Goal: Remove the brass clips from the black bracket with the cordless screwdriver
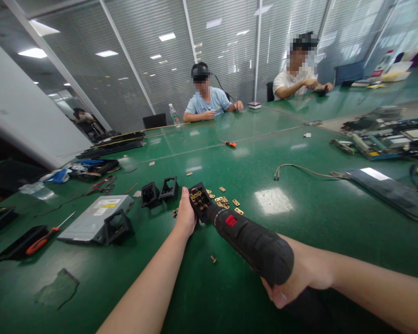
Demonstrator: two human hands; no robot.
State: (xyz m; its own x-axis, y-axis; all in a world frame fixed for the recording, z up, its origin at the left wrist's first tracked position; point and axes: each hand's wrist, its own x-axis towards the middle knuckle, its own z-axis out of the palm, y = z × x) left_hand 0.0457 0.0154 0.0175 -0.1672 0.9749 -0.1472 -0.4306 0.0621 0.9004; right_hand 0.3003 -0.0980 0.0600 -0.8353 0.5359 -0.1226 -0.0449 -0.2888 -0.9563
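My left hand (187,214) grips the near left side of a small black plastic housing (199,197) with brass plates and screws inside it. In my right hand (292,273) is a black cordless screwdriver (254,239) with a red switch on top. Its front end reaches the housing's right edge; the tip itself is hidden. Loose brass plates (223,202) lie just right of the housing. A single brass screw (213,259) rests on the table nearer to me. Part of my right hand's grip is hidden behind the tool body.
Black plastic frames (150,194) stand to the left, another black frame (118,227) by a silver disc drive (97,218). An orange-handled screwdriver (43,241) lies beyond it. Circuit boards (386,139) and a dark flat panel (393,190) are at right. Two people sit across the green table (251,162).
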